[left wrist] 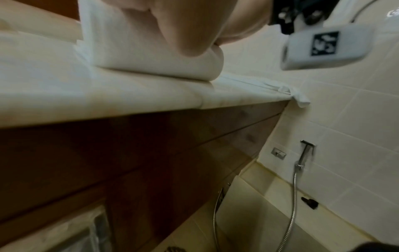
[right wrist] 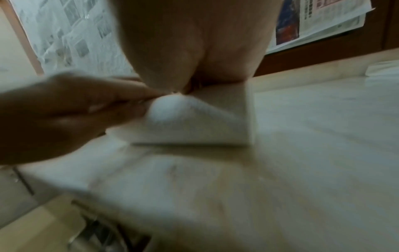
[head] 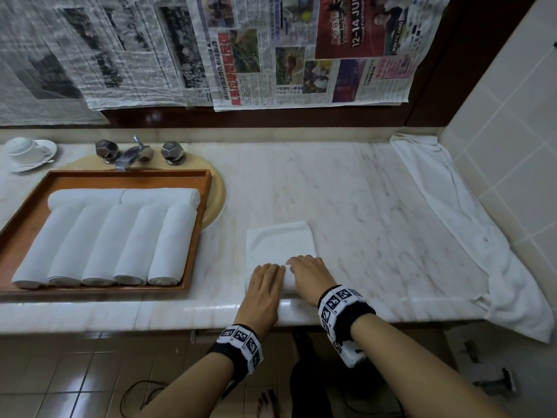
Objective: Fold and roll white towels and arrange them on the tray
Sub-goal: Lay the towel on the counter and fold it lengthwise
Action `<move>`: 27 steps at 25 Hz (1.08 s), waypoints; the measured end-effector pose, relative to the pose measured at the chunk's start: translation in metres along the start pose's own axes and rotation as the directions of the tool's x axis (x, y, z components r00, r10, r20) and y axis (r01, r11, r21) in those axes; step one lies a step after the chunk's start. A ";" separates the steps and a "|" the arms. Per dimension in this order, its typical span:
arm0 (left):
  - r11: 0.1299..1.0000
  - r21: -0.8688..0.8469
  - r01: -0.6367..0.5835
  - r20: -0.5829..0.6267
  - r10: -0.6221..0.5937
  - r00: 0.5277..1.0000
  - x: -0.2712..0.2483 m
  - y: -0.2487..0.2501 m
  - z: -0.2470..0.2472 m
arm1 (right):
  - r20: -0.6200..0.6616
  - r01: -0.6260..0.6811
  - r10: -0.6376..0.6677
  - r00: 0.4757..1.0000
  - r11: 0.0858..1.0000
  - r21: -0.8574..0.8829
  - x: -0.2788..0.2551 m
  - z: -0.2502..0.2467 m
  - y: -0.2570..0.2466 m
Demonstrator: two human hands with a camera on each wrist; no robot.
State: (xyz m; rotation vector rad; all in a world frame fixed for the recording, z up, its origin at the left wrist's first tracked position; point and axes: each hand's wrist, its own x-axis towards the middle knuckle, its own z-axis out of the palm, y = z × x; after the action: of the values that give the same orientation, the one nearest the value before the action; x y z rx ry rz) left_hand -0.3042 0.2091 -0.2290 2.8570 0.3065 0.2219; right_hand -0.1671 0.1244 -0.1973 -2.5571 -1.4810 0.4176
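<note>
Your left hand (head: pixel 265 280) and right hand (head: pixel 310 274) press side by side, fingers curled over the towel (head: pixel 280 242) right of the tray (head: pixel 196 233). The roll's axis runs left-right; the flat part lies ahead, so roll away from you.

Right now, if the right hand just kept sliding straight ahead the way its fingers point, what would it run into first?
The right hand points away from the person, over the flat part of the towel. Beyond that the counter looks bare up to the back wall, though depth is hard to judge.
</note>
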 end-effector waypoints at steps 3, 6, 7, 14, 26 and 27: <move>0.999 0.003 0.036 0.042 -0.036 0.998 0.019 -0.008 -0.005 | -0.259 0.034 -0.026 0.966 0.999 0.025 -0.024 0.019 -0.001; 0.997 0.004 0.079 0.101 -0.079 0.992 0.045 -0.012 -0.018 | -0.188 0.076 -0.096 0.977 0.991 -0.111 -0.043 0.037 0.001; 0.996 0.010 0.088 0.134 -0.088 0.987 0.052 -0.011 -0.022 | -0.157 0.056 -0.075 0.985 0.991 -0.124 -0.040 0.035 0.002; 0.997 0.016 0.081 -0.081 -0.079 0.994 0.030 -0.002 -0.014 | -0.045 0.119 -0.119 0.992 0.993 0.002 -0.001 -0.003 0.017; 0.987 0.065 0.144 0.189 -0.154 0.970 0.075 -0.007 -0.032 | -0.113 -0.046 0.031 0.993 0.991 -0.129 -0.030 0.022 -0.014; 0.986 0.088 0.145 0.220 -0.161 0.962 0.082 -0.008 -0.034 | -0.077 -0.045 0.031 0.997 0.983 -0.175 -0.033 0.023 -0.013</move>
State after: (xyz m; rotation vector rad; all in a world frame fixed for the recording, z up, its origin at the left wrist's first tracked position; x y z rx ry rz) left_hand -0.2324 0.2433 -0.1884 2.8726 0.4945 -0.1472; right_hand -0.2004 0.1025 -0.2099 -2.7076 -1.5083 0.2017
